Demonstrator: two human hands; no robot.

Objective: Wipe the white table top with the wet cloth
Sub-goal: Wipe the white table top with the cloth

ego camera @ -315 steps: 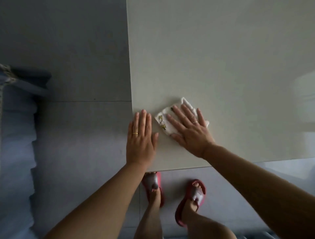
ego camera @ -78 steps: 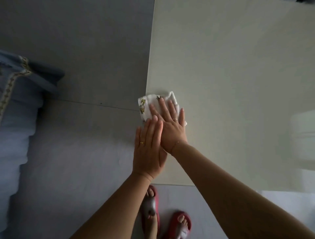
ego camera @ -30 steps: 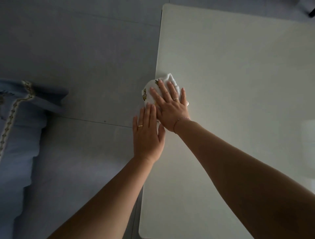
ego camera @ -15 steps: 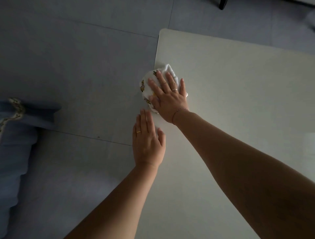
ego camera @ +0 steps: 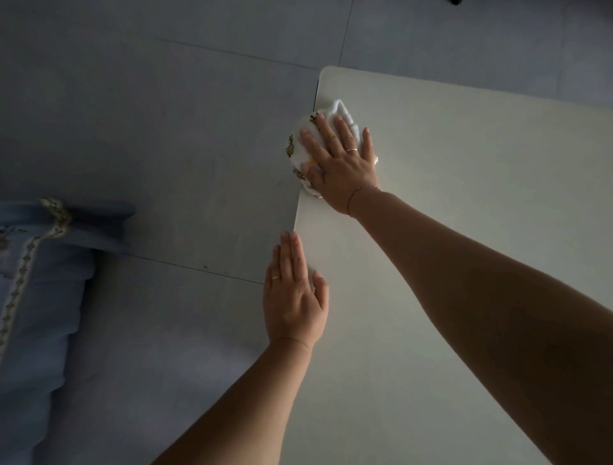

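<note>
The white table top [ego camera: 464, 205] fills the right side of the view, its far left corner visible near the top. A white cloth [ego camera: 300, 146] with a small yellow-brown print lies at the table's left edge, partly hanging over it. My right hand [ego camera: 338, 162] presses flat on the cloth with straight fingers. Flat on the same left edge, closer to me, rests my left hand [ego camera: 295, 295], fingers straight and together, holding nothing.
Grey tiled floor [ego camera: 166, 116] lies to the left of and beyond the table. A blue fabric item with embroidered trim [ego camera: 30, 272] sits at the left side of the view. A dark object [ego camera: 456, 2] shows at the top edge.
My right hand has slid the cloth further along the left edge toward the far corner. My left hand has stayed behind, so the hands are now apart. The view has tilted forward.
</note>
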